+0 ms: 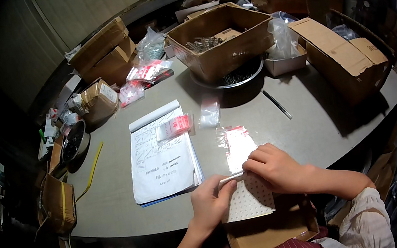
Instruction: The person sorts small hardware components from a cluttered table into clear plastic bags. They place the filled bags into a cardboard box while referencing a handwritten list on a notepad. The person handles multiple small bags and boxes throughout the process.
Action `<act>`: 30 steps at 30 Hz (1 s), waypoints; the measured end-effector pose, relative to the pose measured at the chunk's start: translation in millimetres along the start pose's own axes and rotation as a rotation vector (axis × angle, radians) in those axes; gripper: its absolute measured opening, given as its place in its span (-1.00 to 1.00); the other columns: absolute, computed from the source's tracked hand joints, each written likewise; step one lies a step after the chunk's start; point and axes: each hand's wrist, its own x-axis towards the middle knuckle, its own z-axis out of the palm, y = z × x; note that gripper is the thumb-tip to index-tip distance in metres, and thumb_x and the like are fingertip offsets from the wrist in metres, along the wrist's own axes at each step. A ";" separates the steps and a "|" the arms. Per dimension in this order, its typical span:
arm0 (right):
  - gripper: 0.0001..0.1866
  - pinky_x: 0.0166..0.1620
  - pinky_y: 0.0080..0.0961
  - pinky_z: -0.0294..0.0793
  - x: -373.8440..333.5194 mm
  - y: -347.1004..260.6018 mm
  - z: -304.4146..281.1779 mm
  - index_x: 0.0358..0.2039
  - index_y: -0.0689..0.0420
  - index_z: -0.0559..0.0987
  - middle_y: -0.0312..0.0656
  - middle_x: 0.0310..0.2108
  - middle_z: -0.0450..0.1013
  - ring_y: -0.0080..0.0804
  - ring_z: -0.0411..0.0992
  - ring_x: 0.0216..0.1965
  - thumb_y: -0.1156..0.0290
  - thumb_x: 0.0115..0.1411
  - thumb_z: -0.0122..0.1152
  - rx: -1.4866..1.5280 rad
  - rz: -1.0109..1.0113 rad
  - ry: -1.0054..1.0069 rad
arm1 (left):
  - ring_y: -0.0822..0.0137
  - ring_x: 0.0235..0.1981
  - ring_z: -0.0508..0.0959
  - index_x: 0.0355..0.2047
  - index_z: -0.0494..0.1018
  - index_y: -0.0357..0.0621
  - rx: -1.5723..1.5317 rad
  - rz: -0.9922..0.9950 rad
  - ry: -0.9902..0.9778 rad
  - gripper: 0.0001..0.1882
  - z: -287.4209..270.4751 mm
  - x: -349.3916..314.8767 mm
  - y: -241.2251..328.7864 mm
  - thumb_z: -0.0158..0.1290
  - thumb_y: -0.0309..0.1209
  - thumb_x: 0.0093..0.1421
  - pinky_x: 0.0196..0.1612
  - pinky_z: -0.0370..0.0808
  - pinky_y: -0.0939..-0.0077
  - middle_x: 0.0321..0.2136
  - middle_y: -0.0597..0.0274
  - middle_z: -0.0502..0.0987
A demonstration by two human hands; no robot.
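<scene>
A white sheet (pixel 247 200) printed with rows of small dark marks hangs between my hands at the table's near edge. Its top edge is rolled or folded over. My left hand (pixel 211 199) grips the left end of that roll, thumb on top. Bent over the right end, my right hand (pixel 274 166) has its fingers closed on the sheet. Just beyond them lie red-and-white clear plastic bags (pixel 238 141). Under the sheet, an open shallow cardboard box (pixel 273 234) sits at my lap.
Left of my hands lies a paper pad (pixel 156 169) with a small bag (pixel 174 127) on it. A pen (pixel 277 104) is at right. A large carton (pixel 229 54) of metal parts rests on a round metal bowl (pixel 233 83). A yellow strap (pixel 92 169) curves at left.
</scene>
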 end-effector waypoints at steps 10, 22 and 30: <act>-0.70 -0.13 -0.30 0.50 -2.0 -3.0 4.1 -0.21 0.17 0.60 -0.17 -0.29 0.49 -0.16 0.47 -0.27 0.51 -0.01 0.37 -0.157 -0.229 0.091 | 0.55 -0.37 0.57 -0.25 0.63 -0.33 -0.356 -0.220 -0.057 -0.81 1.2 3.7 -13.4 0.28 -0.41 0.30 -0.27 0.53 0.58 -0.40 0.28 0.67; -0.78 -0.29 -0.40 0.50 53.3 90.1 -15.5 -0.20 0.25 0.64 -0.07 -0.43 0.57 -0.37 0.51 -0.43 0.37 0.23 0.26 0.446 0.328 -0.279 | -0.07 0.21 0.44 -0.32 0.62 -0.20 0.176 0.442 -0.132 -0.77 15.8 26.7 -2.4 0.32 -0.30 0.11 0.26 0.31 0.03 0.17 0.00 0.53; -0.66 -0.25 -0.09 0.53 31.7 89.2 0.0 -0.27 0.24 0.59 0.06 -0.38 0.61 0.10 0.59 -0.30 0.18 0.21 0.39 0.034 0.425 -0.262 | -0.08 0.31 0.39 -0.35 0.61 -0.23 0.184 0.432 -0.169 -0.74 30.7 28.1 -5.8 0.32 -0.28 0.11 0.31 0.26 0.02 0.25 -0.06 0.49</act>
